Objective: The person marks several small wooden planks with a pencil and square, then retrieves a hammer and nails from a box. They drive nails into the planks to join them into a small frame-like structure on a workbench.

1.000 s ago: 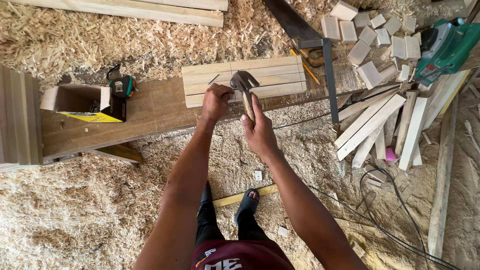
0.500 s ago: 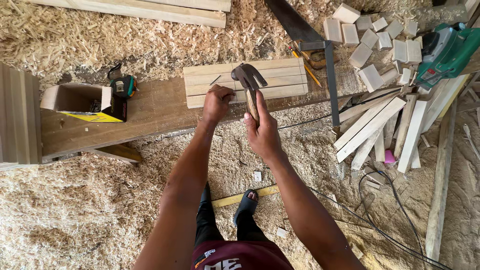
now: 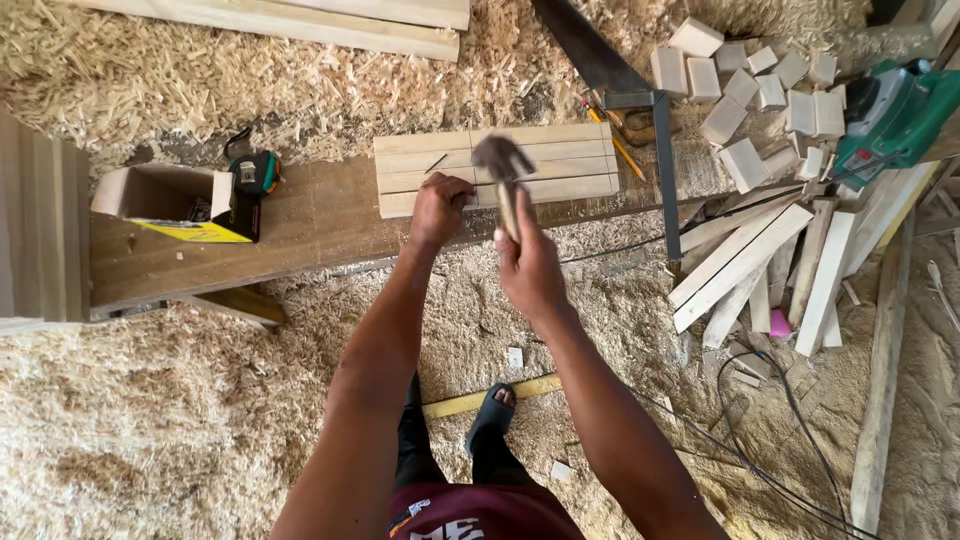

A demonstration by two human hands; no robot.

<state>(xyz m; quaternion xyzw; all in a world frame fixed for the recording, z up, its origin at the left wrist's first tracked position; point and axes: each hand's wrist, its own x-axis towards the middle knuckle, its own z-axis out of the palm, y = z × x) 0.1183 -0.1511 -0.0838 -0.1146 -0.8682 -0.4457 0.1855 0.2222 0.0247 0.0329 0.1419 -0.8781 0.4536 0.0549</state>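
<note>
Sawdust-covered workshop floor; right hand point(image 3: 530, 265) grips a raised hammer point(image 3: 503, 165), left hand point(image 3: 440, 208) pinches something unseen against wooden slats point(image 3: 560, 170). Nailing underway; striking squarely seems next.

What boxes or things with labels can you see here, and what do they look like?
Cardboard box: on the brown plank at the left, open, plain tan card with a yellow printed side.
Tape measure: just right of the box, small, green and black.
Power tool: top right corner, green and black, bulky.
</note>
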